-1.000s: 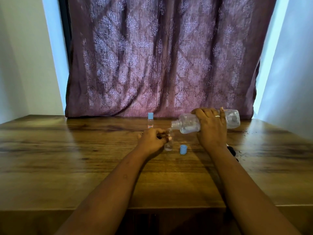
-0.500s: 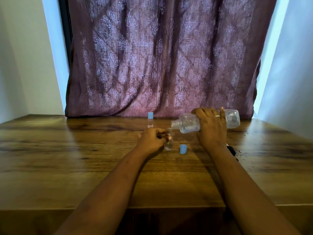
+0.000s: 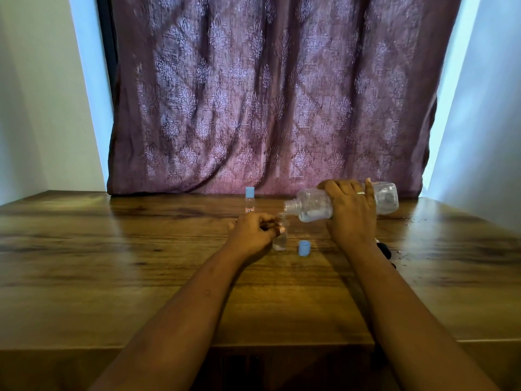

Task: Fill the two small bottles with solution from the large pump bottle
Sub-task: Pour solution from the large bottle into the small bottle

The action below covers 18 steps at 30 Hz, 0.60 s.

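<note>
My right hand (image 3: 351, 215) grips the large clear bottle (image 3: 315, 206), which lies nearly on its side with its open neck pointing left and down. The neck sits just over the mouth of a small clear bottle (image 3: 280, 241) that stands upright on the wooden table (image 3: 112, 263). My left hand (image 3: 253, 231) holds this small bottle around its upper part. There is clear liquid in its lower part. Its blue cap (image 3: 304, 247) rests on the table just to the right. A second small bottle (image 3: 249, 200) with a blue cap stands farther back.
A dark object (image 3: 386, 249), mostly hidden behind my right forearm, lies on the table to the right. A purple patterned curtain (image 3: 267, 94) hangs behind the table's far edge. Small dark specks dot the table at the right.
</note>
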Motion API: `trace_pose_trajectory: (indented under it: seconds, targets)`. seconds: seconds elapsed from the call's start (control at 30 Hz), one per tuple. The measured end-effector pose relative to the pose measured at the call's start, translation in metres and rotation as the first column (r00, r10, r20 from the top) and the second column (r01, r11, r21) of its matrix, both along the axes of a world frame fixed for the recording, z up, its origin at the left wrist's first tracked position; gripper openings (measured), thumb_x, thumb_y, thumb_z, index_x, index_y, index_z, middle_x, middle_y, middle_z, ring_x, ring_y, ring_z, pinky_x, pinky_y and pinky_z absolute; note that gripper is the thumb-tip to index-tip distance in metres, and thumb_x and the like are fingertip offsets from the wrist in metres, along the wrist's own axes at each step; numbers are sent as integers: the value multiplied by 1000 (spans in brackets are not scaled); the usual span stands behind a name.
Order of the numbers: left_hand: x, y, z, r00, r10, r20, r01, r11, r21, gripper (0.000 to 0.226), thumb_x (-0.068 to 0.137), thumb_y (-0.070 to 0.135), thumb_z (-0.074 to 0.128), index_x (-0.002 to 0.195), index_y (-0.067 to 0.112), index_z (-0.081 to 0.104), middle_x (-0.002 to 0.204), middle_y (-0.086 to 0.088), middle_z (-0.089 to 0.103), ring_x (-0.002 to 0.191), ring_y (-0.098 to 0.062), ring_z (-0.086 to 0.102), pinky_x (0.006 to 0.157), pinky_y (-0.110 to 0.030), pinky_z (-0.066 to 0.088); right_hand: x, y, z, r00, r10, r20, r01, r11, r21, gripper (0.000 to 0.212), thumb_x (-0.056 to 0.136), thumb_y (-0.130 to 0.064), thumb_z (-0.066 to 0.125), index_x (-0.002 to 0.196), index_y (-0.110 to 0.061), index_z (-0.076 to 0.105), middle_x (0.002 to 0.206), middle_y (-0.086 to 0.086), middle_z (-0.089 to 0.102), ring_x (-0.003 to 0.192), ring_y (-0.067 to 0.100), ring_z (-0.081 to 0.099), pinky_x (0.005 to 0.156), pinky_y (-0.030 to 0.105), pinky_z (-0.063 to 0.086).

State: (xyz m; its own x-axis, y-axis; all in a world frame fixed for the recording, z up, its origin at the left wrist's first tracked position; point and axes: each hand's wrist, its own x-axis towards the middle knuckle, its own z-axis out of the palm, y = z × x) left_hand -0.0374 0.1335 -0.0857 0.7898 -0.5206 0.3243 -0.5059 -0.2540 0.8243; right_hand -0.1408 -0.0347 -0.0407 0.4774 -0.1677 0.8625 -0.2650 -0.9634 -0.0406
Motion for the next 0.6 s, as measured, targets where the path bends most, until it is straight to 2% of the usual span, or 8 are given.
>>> trace_pose_trajectory:
  seconds: [0.1, 0.2, 0.3, 0.33, 0.47, 0.6]
  targets:
    - [2, 0, -1, 1000, 5, -17, -5, 1000, 3, 23, 61, 68, 65, 83, 71, 62, 106, 18, 72, 117, -25, 65, 111, -65, 42, 0, 0, 0, 1000, 3, -6, -3, 1000, 4, 47, 64, 0, 71, 103, -23, 59, 103, 2, 63, 106, 29, 53, 110, 49, 21]
    - [-2, 2, 3, 1000, 8, -18, -7, 1000, 8, 17, 67, 61, 67, 82, 69, 64, 105, 19, 69, 119, -24, 63, 113, -63, 41, -1, 1, 1, 1000, 3, -13, -2, 1000, 8, 48, 64, 1, 70, 104, -23, 59, 103, 2, 63, 107, 29, 53, 111, 49, 19]
    - [-4, 2, 4, 999, 43, 10, -43, 999, 30, 6, 82, 51, 73, 86, 48, 70, 114, 11, 73, 122, -23, 59, 120, -59, 26, -2, 1, 1, 1000, 7, -24, -6, 1000, 14, 48, 65, 0, 69, 105, -23, 58, 104, 2, 62, 107, 29, 52, 111, 48, 17]
    - [-5, 3, 4, 999, 48, 10, -48, 998, 28, 7, 82, 51, 73, 87, 47, 69, 116, 10, 73, 123, -22, 59, 120, -59, 26, -2, 1, 1, 1000, 7, -23, -7, 1000, 13, 48, 65, 0, 69, 105, -22, 58, 104, 2, 63, 107, 29, 52, 111, 49, 17]
    - [-3, 2, 2, 1000, 20, -5, -20, 1000, 17, 17, 68, 60, 67, 79, 72, 61, 112, 15, 72, 120, -24, 63, 114, -64, 39, -1, 1, 1, 1000, 1, -11, -1, 1000, 7, 47, 65, 1, 70, 104, -22, 59, 103, 3, 63, 105, 30, 54, 110, 49, 20]
    - [-4, 1, 3, 1000, -2, -27, 3, 1000, 22, 18, 68, 59, 66, 78, 73, 61, 108, 15, 71, 118, -27, 64, 112, -65, 41, -1, 1, 0, 1000, -3, -9, 3, 1000, 0, 46, 65, 0, 70, 104, -22, 59, 103, 2, 63, 105, 30, 54, 110, 49, 20]
